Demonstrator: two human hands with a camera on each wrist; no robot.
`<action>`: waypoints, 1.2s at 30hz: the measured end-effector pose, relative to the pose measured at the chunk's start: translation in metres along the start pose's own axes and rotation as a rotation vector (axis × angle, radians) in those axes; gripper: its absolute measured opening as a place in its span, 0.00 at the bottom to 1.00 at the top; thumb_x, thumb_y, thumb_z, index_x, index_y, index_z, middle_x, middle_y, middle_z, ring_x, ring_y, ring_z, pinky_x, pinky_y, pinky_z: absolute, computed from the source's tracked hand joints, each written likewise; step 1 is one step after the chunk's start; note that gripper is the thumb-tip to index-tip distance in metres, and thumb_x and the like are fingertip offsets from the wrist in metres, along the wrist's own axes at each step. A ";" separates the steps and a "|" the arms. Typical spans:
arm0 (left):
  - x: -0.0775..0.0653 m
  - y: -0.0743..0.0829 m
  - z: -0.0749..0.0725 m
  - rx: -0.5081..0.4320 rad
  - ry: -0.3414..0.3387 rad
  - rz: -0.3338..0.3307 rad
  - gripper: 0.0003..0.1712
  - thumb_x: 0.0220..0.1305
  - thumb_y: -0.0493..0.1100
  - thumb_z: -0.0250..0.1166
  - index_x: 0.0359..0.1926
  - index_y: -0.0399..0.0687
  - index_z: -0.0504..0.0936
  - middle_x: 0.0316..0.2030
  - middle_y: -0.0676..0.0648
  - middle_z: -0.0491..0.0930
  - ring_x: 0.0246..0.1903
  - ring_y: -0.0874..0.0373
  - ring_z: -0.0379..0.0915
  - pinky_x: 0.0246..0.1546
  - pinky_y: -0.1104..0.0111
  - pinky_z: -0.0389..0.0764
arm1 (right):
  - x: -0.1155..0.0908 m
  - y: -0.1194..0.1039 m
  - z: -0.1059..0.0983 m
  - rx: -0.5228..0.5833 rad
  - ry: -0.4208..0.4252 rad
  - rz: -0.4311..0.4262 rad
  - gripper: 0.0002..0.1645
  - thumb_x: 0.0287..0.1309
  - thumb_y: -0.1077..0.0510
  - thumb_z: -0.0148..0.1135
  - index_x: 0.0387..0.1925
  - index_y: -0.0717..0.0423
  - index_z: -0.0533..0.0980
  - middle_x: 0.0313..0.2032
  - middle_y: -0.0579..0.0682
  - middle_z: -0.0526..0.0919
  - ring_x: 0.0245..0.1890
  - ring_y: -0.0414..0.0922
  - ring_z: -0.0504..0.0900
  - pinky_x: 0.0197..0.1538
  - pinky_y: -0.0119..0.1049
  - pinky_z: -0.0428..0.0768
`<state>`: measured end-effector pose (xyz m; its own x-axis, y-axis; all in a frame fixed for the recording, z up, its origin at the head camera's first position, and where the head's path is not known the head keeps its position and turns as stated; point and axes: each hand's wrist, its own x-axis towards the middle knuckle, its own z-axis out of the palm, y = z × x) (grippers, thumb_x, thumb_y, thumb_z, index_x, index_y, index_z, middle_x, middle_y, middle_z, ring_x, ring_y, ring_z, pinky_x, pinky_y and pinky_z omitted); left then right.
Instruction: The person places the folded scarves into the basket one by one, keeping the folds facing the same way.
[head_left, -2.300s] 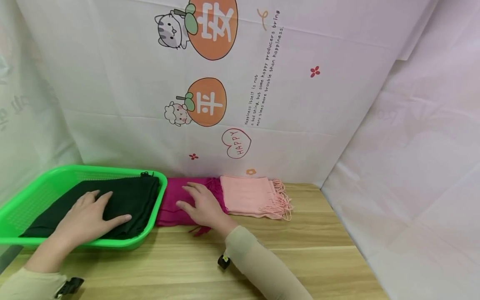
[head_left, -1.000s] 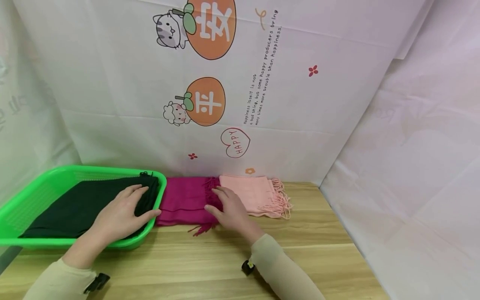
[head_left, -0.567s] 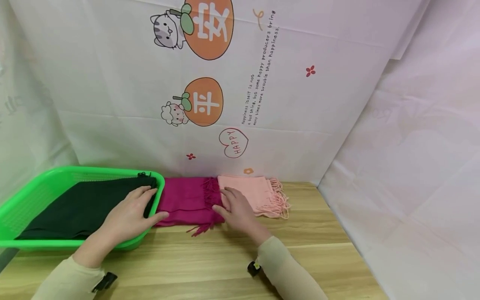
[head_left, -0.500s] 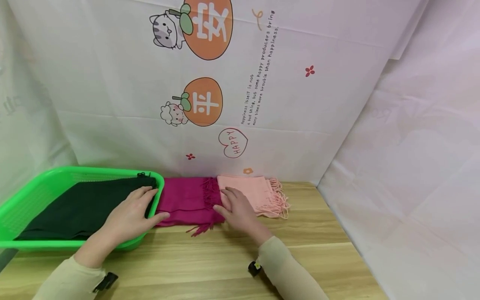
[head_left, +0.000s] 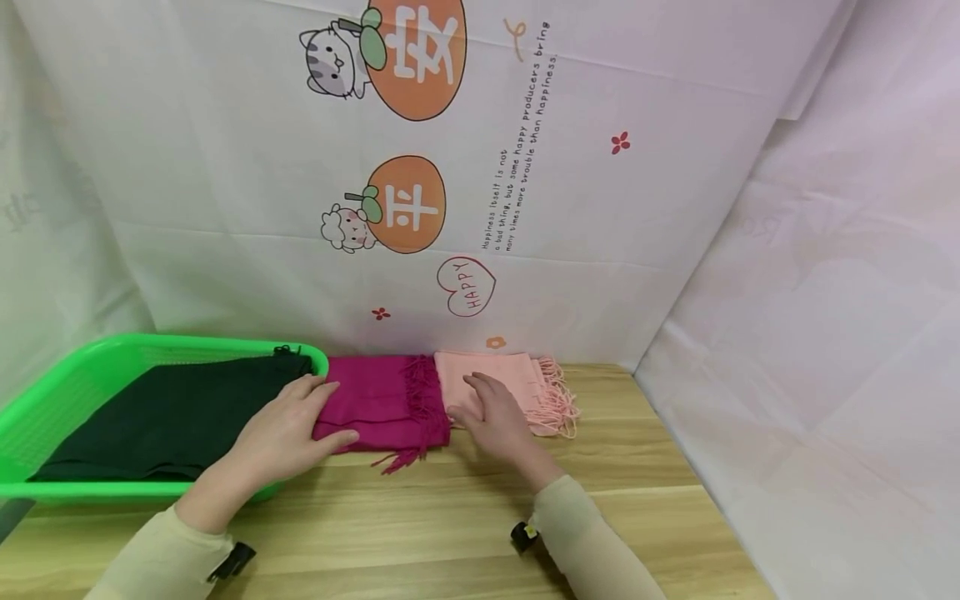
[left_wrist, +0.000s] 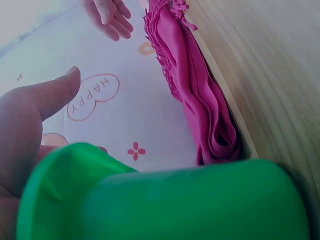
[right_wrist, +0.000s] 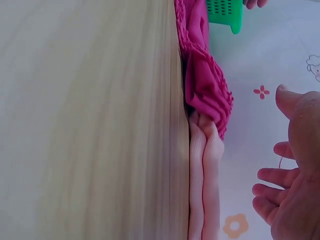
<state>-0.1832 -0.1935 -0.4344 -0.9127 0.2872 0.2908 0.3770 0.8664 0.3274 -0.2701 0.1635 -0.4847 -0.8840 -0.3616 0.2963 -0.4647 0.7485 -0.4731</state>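
Observation:
A green plastic basket (head_left: 97,489) at the left holds a folded dark green cloth (head_left: 180,408). Right of it a folded magenta scarf (head_left: 367,396) with fringes lies on the table, its fringed end against a folded pink fringed scarf (head_left: 480,367). My left hand (head_left: 281,437) hovers over the basket's right rim, thumb toward the magenta scarf, holding nothing. Above the pink scarf my right hand (head_left: 498,421) is held with its fingers spread and relaxed. The right wrist view shows a gap between that hand (right_wrist: 300,165) and the pink scarf (right_wrist: 212,175).
The wooden table (head_left: 420,533) runs along a white printed cloth backdrop (head_left: 555,308) behind the scarves. Another white sheet (head_left: 825,358) hangs along the right side. At the left, white cloth (head_left: 60,250) rises behind the basket.
Both hands have moved rightward: the left from over the dark cloth to the basket's right rim, the right from the magenta scarf to above the pink one. The scarves stay in place.

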 end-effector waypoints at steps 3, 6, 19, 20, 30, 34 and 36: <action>0.003 0.005 0.003 -0.001 0.000 0.010 0.51 0.71 0.67 0.75 0.77 0.32 0.75 0.76 0.28 0.69 0.76 0.29 0.65 0.66 0.34 0.79 | -0.003 0.006 -0.005 0.003 0.008 0.021 0.45 0.79 0.33 0.63 0.82 0.55 0.69 0.81 0.61 0.68 0.82 0.62 0.65 0.82 0.61 0.63; 0.006 0.009 0.006 -0.002 0.004 0.024 0.50 0.71 0.66 0.75 0.76 0.33 0.76 0.75 0.28 0.71 0.75 0.29 0.66 0.66 0.35 0.80 | -0.005 0.011 -0.009 0.004 0.011 0.039 0.45 0.80 0.32 0.62 0.82 0.56 0.69 0.81 0.61 0.68 0.82 0.63 0.65 0.82 0.63 0.63; 0.021 0.023 0.025 -0.016 0.008 0.053 0.48 0.70 0.65 0.76 0.76 0.34 0.77 0.74 0.31 0.73 0.75 0.32 0.67 0.68 0.36 0.78 | -0.011 0.035 -0.025 0.035 0.053 0.112 0.44 0.78 0.39 0.68 0.82 0.59 0.68 0.80 0.64 0.69 0.82 0.64 0.65 0.82 0.64 0.62; 0.022 0.024 0.026 -0.020 0.006 0.052 0.48 0.71 0.65 0.76 0.76 0.34 0.77 0.74 0.31 0.73 0.75 0.32 0.67 0.69 0.36 0.78 | -0.011 0.037 -0.026 0.039 0.058 0.115 0.44 0.78 0.39 0.68 0.81 0.59 0.69 0.80 0.64 0.70 0.82 0.64 0.65 0.82 0.64 0.63; 0.037 0.037 0.038 -0.057 -0.038 0.044 0.48 0.72 0.65 0.75 0.77 0.35 0.75 0.75 0.32 0.73 0.75 0.32 0.68 0.70 0.36 0.76 | -0.014 0.050 -0.040 0.056 0.028 0.194 0.46 0.79 0.35 0.65 0.84 0.56 0.66 0.81 0.62 0.69 0.79 0.64 0.69 0.79 0.65 0.68; 0.042 0.043 0.042 -0.072 -0.070 0.035 0.49 0.72 0.65 0.74 0.78 0.36 0.74 0.75 0.32 0.72 0.76 0.33 0.67 0.72 0.37 0.75 | -0.015 0.055 -0.043 0.074 0.018 0.220 0.48 0.80 0.38 0.66 0.85 0.59 0.63 0.81 0.64 0.67 0.79 0.65 0.69 0.80 0.66 0.66; 0.045 0.046 0.045 -0.074 -0.084 0.035 0.49 0.72 0.65 0.74 0.79 0.36 0.74 0.76 0.32 0.72 0.76 0.33 0.66 0.72 0.37 0.75 | -0.015 0.057 -0.045 0.078 0.016 0.228 0.48 0.80 0.39 0.66 0.85 0.60 0.62 0.81 0.65 0.66 0.80 0.66 0.68 0.80 0.66 0.66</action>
<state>-0.2139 -0.1225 -0.4463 -0.9076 0.3529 0.2274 0.4166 0.8236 0.3848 -0.2816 0.2365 -0.4792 -0.9659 -0.1789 0.1872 -0.2562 0.7642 -0.5919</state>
